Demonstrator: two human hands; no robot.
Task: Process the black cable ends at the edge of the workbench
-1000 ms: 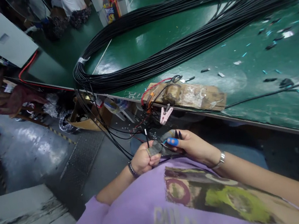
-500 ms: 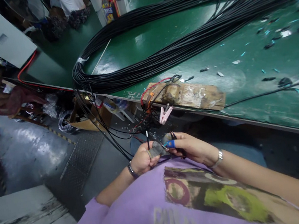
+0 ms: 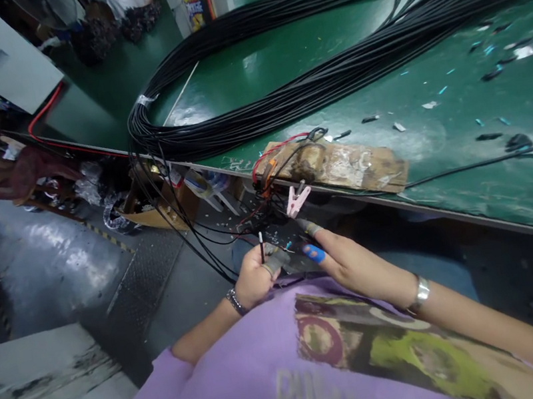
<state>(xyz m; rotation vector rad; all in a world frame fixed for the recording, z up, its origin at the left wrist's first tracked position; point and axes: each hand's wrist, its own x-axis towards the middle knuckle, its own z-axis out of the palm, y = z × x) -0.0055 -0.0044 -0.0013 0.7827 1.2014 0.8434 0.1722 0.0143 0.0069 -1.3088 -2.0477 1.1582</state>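
Note:
My left hand (image 3: 253, 281) is curled shut around a thin black cable (image 3: 261, 247) whose end sticks straight up from the fist. My right hand (image 3: 350, 264) is just to its right, fingers curled around a small tool with a blue grip (image 3: 314, 252) that points toward the cable end. Both hands hover in front of my chest, below the edge of the green table (image 3: 439, 138). A pink clip (image 3: 295, 199) hangs at the table edge just above them.
A thick bundle of black cables (image 3: 280, 96) loops across the table. A taped brown cardboard pad (image 3: 342, 164) with red and orange wires lies on the table edge. Cable scraps litter the right of the table. A cardboard box (image 3: 159, 206) sits on the floor below.
My right hand has drawn slightly apart from the left and tilted, so the blue-gripped tool sits lower and farther right. The left hand keeps its hold on the cable.

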